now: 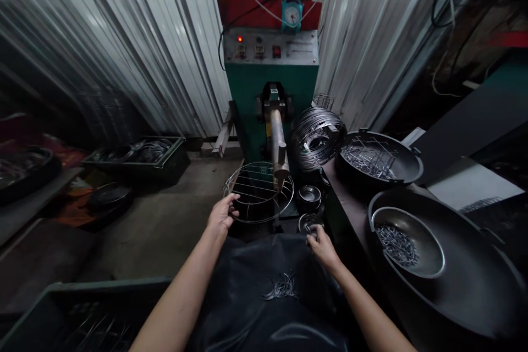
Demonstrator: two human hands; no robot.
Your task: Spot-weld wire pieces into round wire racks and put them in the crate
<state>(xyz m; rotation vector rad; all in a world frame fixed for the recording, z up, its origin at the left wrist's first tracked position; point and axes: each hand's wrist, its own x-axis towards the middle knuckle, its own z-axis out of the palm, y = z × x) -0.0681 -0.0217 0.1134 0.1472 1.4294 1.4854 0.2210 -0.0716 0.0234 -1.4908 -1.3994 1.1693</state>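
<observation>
My left hand (pixel 223 212) is closed on the near left rim of a round wire rack (pixel 247 220), which has parallel cross wires inside its rings. The rack sits level around the lower end of a thick metal machine arm (pixel 277 135), which looks like a welder's. Over the near edge of a small metal bowl (pixel 304 221), my right hand (pixel 322 246) has its fingers pinched together. What they hold, if anything, is too small to make out. A small heap of short bent wire pieces (pixel 282 287) lies on the black apron (pixel 243 269) over my lap.
A green machine (pixel 247 82) stands ahead, its red lamp lit. To the right are a wire coil (pixel 317 137), a pan of wire parts (pixel 402 159), and a large pan (pixel 466 264) holding a bowl (pixel 437 256) of short pieces. Green crates (pixel 173 157) stand left.
</observation>
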